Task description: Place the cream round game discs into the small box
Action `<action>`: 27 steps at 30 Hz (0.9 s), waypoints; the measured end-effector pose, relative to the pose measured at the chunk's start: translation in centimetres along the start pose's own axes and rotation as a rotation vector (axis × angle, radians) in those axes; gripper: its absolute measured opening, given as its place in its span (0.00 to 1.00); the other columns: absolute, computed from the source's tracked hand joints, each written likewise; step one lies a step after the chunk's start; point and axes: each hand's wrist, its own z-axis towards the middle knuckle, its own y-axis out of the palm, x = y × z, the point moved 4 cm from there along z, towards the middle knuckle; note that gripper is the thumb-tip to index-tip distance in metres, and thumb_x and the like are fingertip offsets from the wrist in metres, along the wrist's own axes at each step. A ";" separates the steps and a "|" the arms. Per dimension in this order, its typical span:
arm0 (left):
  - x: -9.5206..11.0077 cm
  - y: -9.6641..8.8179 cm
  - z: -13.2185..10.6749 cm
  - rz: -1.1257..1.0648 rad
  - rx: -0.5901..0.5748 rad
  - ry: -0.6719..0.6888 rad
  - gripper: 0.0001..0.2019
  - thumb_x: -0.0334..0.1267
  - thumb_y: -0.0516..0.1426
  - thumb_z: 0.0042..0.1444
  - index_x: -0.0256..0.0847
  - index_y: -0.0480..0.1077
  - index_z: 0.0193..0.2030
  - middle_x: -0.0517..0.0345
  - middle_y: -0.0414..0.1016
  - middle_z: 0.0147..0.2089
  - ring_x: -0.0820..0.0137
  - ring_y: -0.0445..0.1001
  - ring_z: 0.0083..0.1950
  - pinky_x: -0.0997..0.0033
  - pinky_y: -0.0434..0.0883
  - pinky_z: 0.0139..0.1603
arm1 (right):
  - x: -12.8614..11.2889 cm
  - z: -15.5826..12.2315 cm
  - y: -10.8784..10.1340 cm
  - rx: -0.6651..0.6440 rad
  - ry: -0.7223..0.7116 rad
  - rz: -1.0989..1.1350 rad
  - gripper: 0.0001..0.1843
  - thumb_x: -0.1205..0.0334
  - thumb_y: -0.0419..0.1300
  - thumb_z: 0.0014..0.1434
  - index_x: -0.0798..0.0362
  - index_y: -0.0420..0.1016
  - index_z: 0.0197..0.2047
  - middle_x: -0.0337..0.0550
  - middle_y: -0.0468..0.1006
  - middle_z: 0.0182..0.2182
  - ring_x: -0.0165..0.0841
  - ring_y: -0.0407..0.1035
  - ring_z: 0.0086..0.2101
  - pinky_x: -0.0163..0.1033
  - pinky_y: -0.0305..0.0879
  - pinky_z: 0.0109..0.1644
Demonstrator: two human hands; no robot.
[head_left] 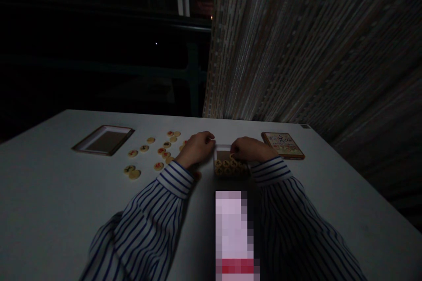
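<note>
Seemingly, seating discs [226, 163] in the box [224, 154] at twelve o'clock was under way, the next move calling for careful alignment (whether left hand [197, 147] or right hand [252, 149] had fingers clamped, I couldn't tell).

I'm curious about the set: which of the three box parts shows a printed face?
The right part, just right of the right hand: its printed face is up. The left part and middle part show their insides.
</note>
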 end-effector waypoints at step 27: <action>-0.4 -0.1 0.2 0.034 0.005 -0.008 0.16 0.43 0.50 0.54 0.38 0.70 0.44 0.50 0.76 0.42 0.66 0.72 0.44 0.70 0.67 0.45 | 1.1 -0.3 -0.2 0.003 0.071 -0.035 0.15 0.64 0.53 0.50 0.54 0.77 0.39 0.53 0.77 0.37 0.38 0.71 0.36 0.37 0.62 0.36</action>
